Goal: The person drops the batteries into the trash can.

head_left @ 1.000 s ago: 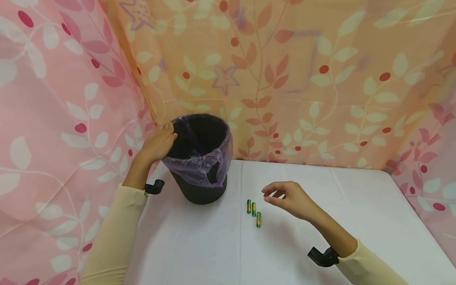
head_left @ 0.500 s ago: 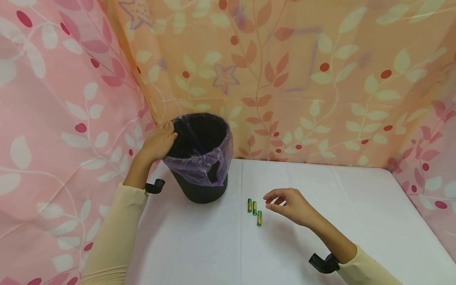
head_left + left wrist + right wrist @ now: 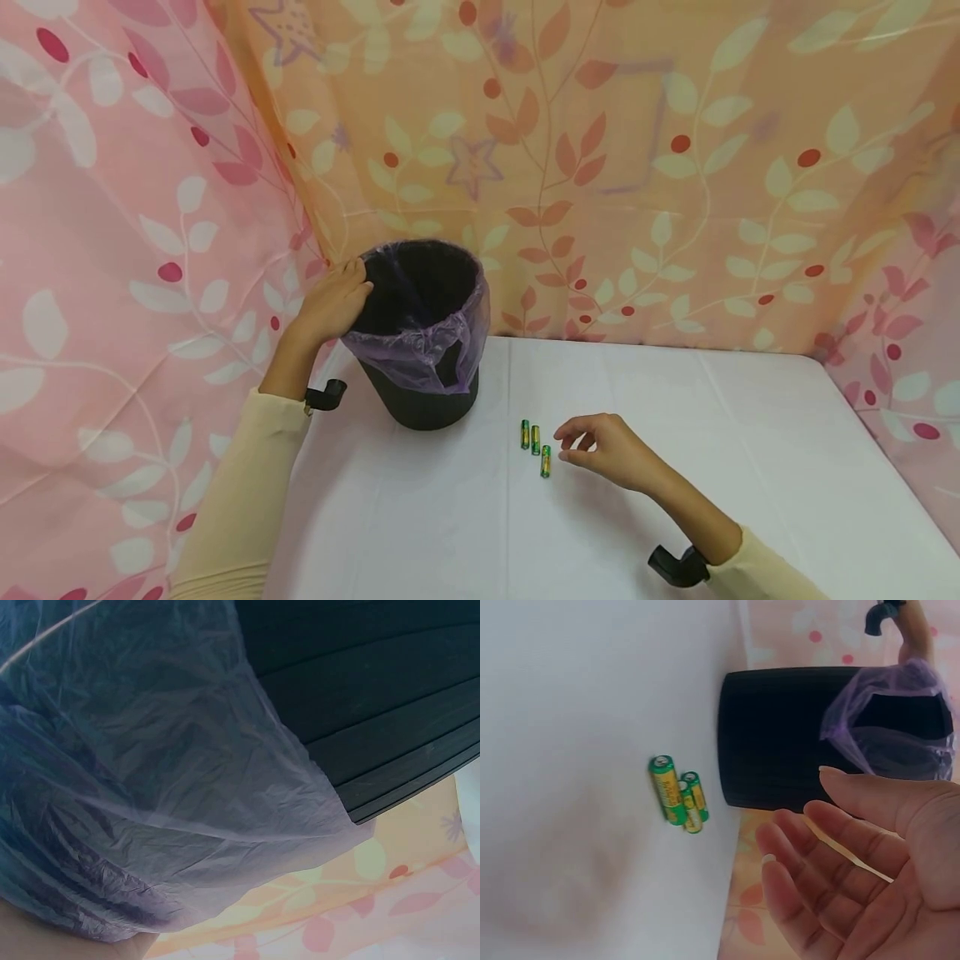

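Note:
On the white tabletop stands a black trash bin (image 3: 433, 410), lined with a thin purple plastic bag (image 3: 405, 358) folded out over its rim. My left hand (image 3: 332, 302) grips the bin's left rim through the bag, fingers over the edge; in the left wrist view the bag (image 3: 180, 750) covers most of that hand. Three green and yellow batteries lie close together right of the bin: one (image 3: 525, 434) on the left, one (image 3: 536, 440) in the middle, one (image 3: 545, 461) nearest me. Just right of them hovers my right hand (image 3: 611, 450), fingers loosely bent and holding nothing.
Bare white tablecloth (image 3: 750, 450) stretches to the right and in front. An orange leaf-patterned curtain (image 3: 600, 208) hangs along the back edge, with a pink one (image 3: 97, 275) on the left. A black wrist mount (image 3: 677, 568) sits on the right forearm.
My right hand has come down and slightly toward me, to beside the nearest battery. The left hand, the bin and the batteries have stayed in place.

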`<state>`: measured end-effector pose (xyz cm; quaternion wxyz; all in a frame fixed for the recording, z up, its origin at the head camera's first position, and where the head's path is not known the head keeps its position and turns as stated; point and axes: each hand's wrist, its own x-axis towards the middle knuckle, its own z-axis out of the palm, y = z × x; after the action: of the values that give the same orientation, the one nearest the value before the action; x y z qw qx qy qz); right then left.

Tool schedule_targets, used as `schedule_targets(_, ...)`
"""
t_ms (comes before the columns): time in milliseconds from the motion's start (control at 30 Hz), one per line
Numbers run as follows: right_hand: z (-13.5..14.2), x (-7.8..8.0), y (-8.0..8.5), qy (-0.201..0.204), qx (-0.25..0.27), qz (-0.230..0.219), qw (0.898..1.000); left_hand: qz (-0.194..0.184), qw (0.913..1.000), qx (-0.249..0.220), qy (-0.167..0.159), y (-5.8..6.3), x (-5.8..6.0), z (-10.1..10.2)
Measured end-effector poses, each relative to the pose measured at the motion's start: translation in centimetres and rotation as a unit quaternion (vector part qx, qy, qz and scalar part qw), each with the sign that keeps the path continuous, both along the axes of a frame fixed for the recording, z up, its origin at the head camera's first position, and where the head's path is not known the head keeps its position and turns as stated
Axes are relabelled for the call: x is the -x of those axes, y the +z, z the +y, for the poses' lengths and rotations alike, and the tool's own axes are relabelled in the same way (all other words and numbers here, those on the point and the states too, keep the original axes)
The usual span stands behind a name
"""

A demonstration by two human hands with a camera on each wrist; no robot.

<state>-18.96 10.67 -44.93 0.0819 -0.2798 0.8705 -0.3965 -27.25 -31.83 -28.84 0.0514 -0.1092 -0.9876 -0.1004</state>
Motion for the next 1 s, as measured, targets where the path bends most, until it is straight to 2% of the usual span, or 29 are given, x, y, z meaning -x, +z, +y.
schedule_targets(200, -0.1, 0.0, -0.8, 0.004, -0.032, 0.011, 0.999, 0.006, 1.0000, 0.000, -0.003, 0.0, 0.1, 0.1)
schedule_targets(633, -0.5, 0.1, -2.6, 0.006, -0.055, 0.030, 0.998, 0.008, 0.9999, 0.008, -0.005, 0.0, 0.3, -0.1)
schedule_targets(1000, -1.5, 0.2, -3.4, -0.005, -0.106, 0.049, 0.993, 0.008, 0.9999, -0.003, -0.006, -0.2, 0.3, -0.1)
